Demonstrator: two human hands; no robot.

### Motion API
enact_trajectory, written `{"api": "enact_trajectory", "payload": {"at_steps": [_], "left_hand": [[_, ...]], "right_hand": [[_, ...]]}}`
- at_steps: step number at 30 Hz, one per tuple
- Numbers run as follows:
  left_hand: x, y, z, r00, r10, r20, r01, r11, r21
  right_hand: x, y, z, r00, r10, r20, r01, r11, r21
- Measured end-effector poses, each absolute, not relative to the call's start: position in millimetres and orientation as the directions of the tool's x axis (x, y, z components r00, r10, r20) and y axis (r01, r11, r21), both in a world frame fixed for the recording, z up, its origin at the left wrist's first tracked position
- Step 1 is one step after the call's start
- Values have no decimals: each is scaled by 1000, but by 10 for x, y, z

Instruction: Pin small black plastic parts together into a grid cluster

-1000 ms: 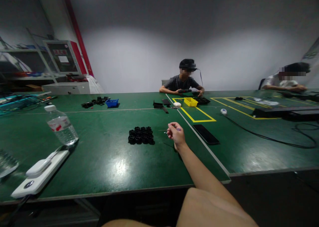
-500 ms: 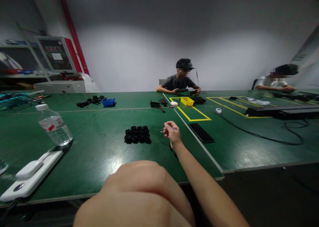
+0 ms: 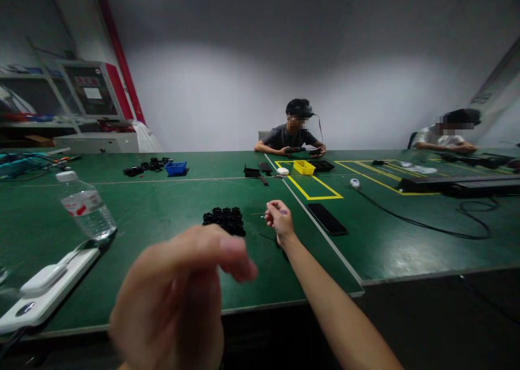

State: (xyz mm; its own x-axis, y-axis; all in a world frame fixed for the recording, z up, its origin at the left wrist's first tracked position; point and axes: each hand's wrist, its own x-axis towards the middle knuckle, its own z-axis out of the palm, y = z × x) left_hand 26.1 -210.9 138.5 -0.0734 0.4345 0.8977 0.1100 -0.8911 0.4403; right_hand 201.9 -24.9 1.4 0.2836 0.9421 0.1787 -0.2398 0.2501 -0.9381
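My right hand [image 3: 278,218] rests on the green table [image 3: 170,261], its fingers pinched on a thin tool with a purple handle [image 3: 271,213] whose metal tip points left. Just left of it lies a cluster of black plastic parts [image 3: 224,220]. My left hand [image 3: 184,294] is raised close to the camera, blurred, with curled, loosely bent fingers and nothing visible in them; it covers part of the table's near edge.
A water bottle [image 3: 83,206] and a white power strip [image 3: 44,289] sit at the left. A black phone [image 3: 326,219] lies right of my hand. Further back are a blue bin [image 3: 176,168], a yellow bin [image 3: 304,167] and cables. Two other people sit across the table.
My left hand has risen into view near the camera and turned, its fingers now showing. The right hand has kept its place with the tool. The view has shifted slightly.
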Motion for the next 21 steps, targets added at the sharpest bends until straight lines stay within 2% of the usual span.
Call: {"api": "enact_trajectory", "payload": {"at_steps": [1, 4, 8, 10, 13, 17, 21], "left_hand": [[275, -1988, 1386, -144, 424, 894, 94, -894, 438], [229, -1528, 1297, -52, 427, 903, 112, -896, 430], [1, -895, 1116, 69, 591, 804, 344, -770, 537], [-122, -624, 1033, 99, 679, 727, 509, -662, 549], [-276, -282, 887, 99, 776, 623, 760, -463, 456], [-423, 38, 627, 106, 874, 475, 911, -277, 306], [-492, 188, 389, 210, 908, 363, 943, -286, 169]], "right_hand": [[2020, -250, 12, 282, 943, 179, -240, 250, -938], [2018, -255, 10, 278, 943, 182, -240, 251, -938], [2015, -268, 20, 271, 946, 179, -243, 247, -938], [2015, -271, 26, 274, 946, 174, -245, 243, -938], [2018, -266, 29, 275, 946, 171, -243, 240, -940], [2022, -258, 27, 282, 944, 175, -234, 244, -941], [2024, -252, 15, 290, 941, 174, -222, 243, -944]]}}
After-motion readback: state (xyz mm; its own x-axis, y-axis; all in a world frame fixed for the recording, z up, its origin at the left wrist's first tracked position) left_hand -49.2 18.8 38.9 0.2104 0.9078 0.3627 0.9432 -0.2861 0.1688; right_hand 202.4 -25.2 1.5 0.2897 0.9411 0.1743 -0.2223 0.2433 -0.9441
